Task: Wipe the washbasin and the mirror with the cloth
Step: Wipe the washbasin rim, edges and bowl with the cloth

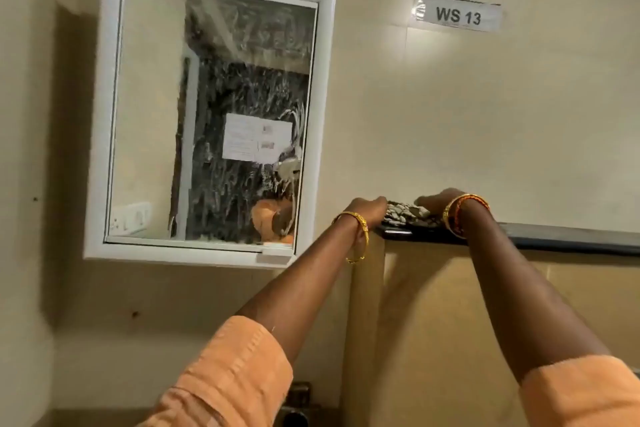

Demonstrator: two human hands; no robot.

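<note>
A white-framed mirror hangs on the beige wall at the left, its glass streaked with wet smears. To its right, a grey patterned cloth lies on top of a dark ledge at the head of a partition. My left hand and my right hand both reach up to the ledge and rest on the cloth's two ends, fingers over the far side and hidden. The washbasin is out of sight.
A label reading "WS 13" is stuck on the wall at the upper right. A beige partition panel stands below the ledge. A dark metal fitting shows at the bottom edge between my orange sleeves.
</note>
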